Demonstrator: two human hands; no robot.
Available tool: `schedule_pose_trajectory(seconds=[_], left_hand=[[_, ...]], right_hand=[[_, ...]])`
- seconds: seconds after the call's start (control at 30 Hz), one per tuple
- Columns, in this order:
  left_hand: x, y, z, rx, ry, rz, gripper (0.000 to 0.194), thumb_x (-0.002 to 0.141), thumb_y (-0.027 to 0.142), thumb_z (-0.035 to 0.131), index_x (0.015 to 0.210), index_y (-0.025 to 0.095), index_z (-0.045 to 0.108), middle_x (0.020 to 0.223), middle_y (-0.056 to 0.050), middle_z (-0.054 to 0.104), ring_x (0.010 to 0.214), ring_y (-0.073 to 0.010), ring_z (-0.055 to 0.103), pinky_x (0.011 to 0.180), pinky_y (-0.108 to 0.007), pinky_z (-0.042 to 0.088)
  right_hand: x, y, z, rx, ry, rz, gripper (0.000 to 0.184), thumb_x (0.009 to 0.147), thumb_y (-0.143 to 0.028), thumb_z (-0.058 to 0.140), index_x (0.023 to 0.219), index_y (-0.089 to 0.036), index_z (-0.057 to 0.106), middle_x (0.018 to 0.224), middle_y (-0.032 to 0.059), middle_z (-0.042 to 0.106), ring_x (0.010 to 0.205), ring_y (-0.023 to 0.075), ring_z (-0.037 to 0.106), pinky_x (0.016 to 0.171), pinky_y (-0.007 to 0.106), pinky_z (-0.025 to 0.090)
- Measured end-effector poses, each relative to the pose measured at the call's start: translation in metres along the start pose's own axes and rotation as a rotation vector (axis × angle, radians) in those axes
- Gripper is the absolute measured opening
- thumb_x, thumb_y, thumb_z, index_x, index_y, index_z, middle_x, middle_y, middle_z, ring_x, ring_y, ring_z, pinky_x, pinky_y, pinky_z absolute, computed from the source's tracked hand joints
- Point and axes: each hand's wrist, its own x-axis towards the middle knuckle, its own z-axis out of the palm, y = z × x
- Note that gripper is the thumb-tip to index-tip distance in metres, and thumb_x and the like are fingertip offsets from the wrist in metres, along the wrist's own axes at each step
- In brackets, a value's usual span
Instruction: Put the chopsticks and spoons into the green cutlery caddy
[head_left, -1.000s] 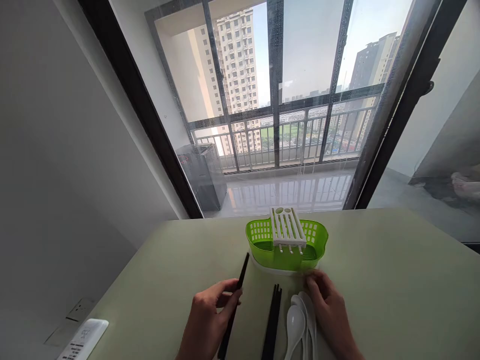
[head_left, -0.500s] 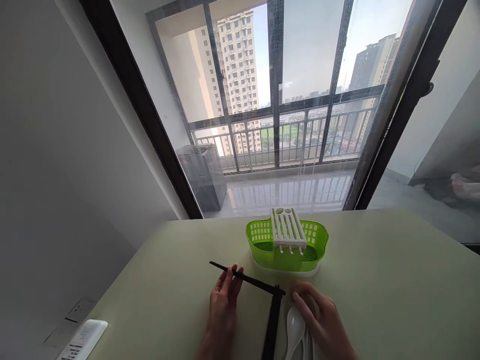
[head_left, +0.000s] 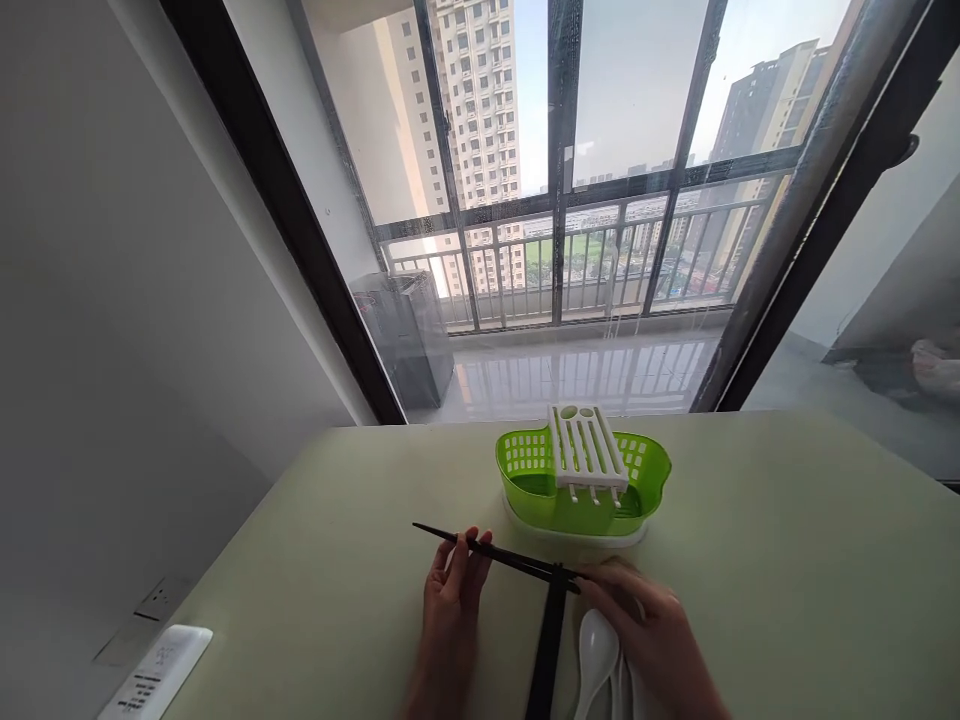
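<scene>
Black chopsticks [head_left: 519, 560] lie slantwise in my left hand [head_left: 452, 592], pinched between thumb and fingers near their thin ends. At their thick ends, the thumb and fingertips of my right hand [head_left: 646, 618] close on them. Below, more black chopsticks [head_left: 548, 645] lie side by side on the table, their tops just under the held ones. White spoons [head_left: 598, 642] rest beneath and beside my right hand, which partly covers them. Beyond both hands stands a green cutlery basket [head_left: 585, 517] with a white slatted piece [head_left: 589, 450] across its middle.
The pale green table [head_left: 360, 560] reaches to a glass door with a dark frame [head_left: 300, 230]. A white device or remote [head_left: 157, 675] lies at the table's left edge. Behind the glass are a balcony railing and a dark grey appliance [head_left: 409, 340].
My right hand has moved left and taken hold of the chopsticks' thick ends. Two held chopsticks now show slightly spread apart. The view has tilted a little downward.
</scene>
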Motion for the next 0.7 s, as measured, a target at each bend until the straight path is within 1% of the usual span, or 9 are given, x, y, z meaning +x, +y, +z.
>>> schedule_pose_trajectory(seconds=[0.13,0.23,0.33,0.53,0.7], left_hand=[[0.0004,-0.0012,-0.0021,-0.032,0.012,0.001,0.019,0.085,0.015,0.074,0.099,0.016,0.061,0.116,-0.009,0.073,0.109,-0.0239,0.072,0.104,-0.038,0.056],[0.0,-0.0017,-0.0033,-0.038,0.001,0.003,0.02,0.084,0.017,0.076,0.099,0.016,0.061,0.121,-0.01,0.072,0.112,-0.0244,0.07,0.103,-0.037,0.056],[-0.002,-0.001,-0.0029,-0.032,-0.012,0.007,0.021,0.084,0.02,0.077,0.098,0.016,0.062,0.123,-0.01,0.071,0.114,-0.0246,0.07,0.104,-0.036,0.056],[-0.0064,0.0011,0.0008,0.022,0.006,0.001,0.013,0.088,0.02,0.071,0.098,0.018,0.063,0.124,-0.008,0.071,0.116,-0.0226,0.068,0.105,-0.035,0.055],[-0.0041,-0.0008,-0.0005,-0.012,-0.011,0.002,0.012,0.088,0.019,0.071,0.097,0.018,0.063,0.124,-0.009,0.071,0.113,-0.022,0.07,0.104,-0.034,0.056]], right_hand=[[-0.0015,-0.0021,-0.0005,-0.013,0.005,0.001,0.025,0.083,-0.05,0.07,0.089,-0.029,0.082,0.088,0.0038,0.08,0.077,0.0235,0.074,0.074,0.031,0.061],[-0.003,-0.0033,0.0006,-0.022,0.008,-0.019,0.023,0.084,-0.049,0.07,0.089,-0.03,0.082,0.09,0.0025,0.08,0.079,0.0225,0.075,0.076,0.029,0.061],[-0.0045,-0.0036,0.0013,-0.039,0.011,-0.026,0.023,0.085,-0.049,0.07,0.089,-0.03,0.082,0.091,0.0027,0.08,0.081,0.0226,0.075,0.077,0.03,0.061],[-0.0053,-0.004,0.0012,-0.06,-0.007,-0.031,0.026,0.086,-0.05,0.068,0.091,-0.028,0.082,0.093,0.0053,0.08,0.086,0.0253,0.075,0.08,0.033,0.061],[-0.0044,-0.0057,0.0014,-0.068,-0.008,-0.083,0.021,0.086,-0.046,0.069,0.092,-0.029,0.081,0.093,0.0041,0.08,0.085,0.0242,0.075,0.078,0.032,0.061]])
